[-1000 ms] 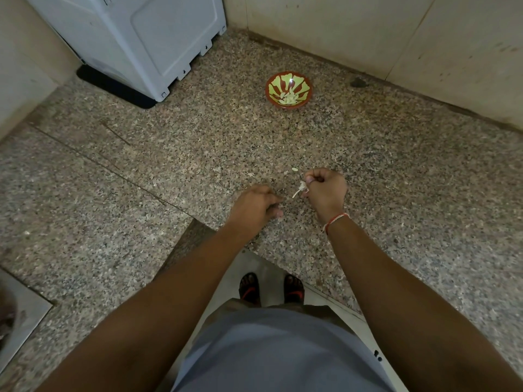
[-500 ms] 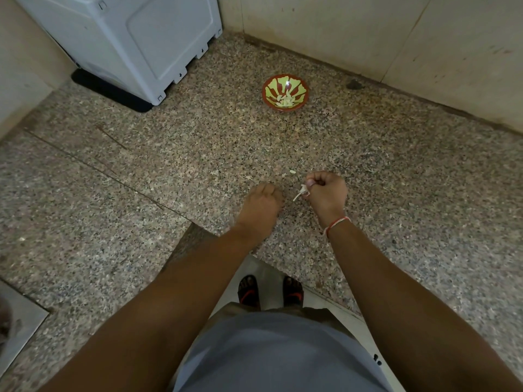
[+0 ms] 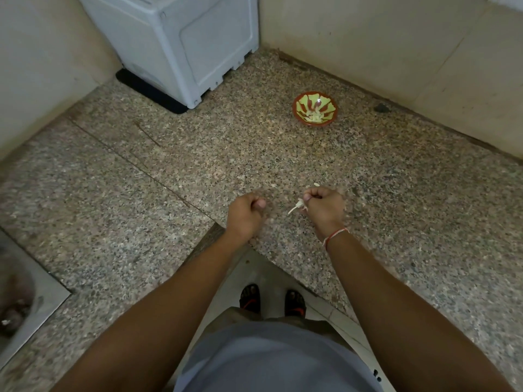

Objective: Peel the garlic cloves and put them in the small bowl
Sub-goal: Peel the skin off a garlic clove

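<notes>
Left hand [image 3: 245, 213] is drawn back from garlic clove [image 3: 297, 206], fingers curled, contents not discernible. Clove is pinched in right hand [image 3: 324, 206], well short of small bowl [image 3: 315, 108]. Clove judged light, firm; papery skin fragile, best gripped at loose tip.

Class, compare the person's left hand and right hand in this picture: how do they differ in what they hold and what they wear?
The right hand pinches a white garlic piece; the left hand is curled with nothing visible in it. The right wrist wears a red thread band; the left wrist is bare. Both hover over the granite counter.
</notes>
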